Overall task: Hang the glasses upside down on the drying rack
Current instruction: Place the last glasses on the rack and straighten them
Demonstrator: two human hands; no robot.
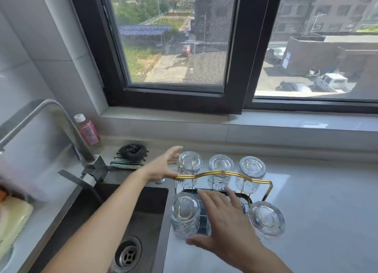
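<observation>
1. Glasses hung upside down on the drying rack (223, 173) numbered five: three in the back row, two in front.
2. Front middle peg was hidden by the right hand (222, 221), so a sixth glass could not be told; the task looked nearly done.
3. Left hand (163, 166), fingers spread, hovered beside the back-left glass (189, 166); right hand lay spread, holding nothing.
4. Rack stood at the counter (319, 211) edge beside the sink (143, 207).

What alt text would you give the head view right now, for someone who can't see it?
Five clear glasses hang upside down on a gold wire drying rack beside a sink; the near middle spot is hidden by the open right hand. The open left hand is beside the far-left glass.
</observation>
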